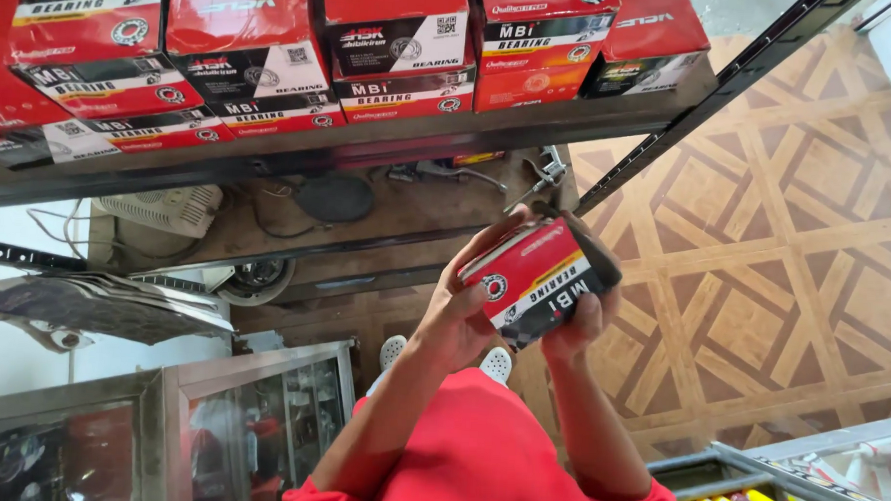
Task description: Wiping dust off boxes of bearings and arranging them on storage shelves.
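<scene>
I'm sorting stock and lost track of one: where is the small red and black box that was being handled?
In the head view, the red and black box is right of centre, held between the left hand and right hand, below the metal shelf of similar red boxes.

We see bright, even daylight on the patterned floor [766, 244] right of the hands [523, 304]. Above them, glare streaks the glossy boxes [244, 41]; frame edges bow outward and soften.

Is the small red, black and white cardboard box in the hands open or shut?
Shut: small red cardboard box shows no lifted flap; far end is hidden.
</scene>
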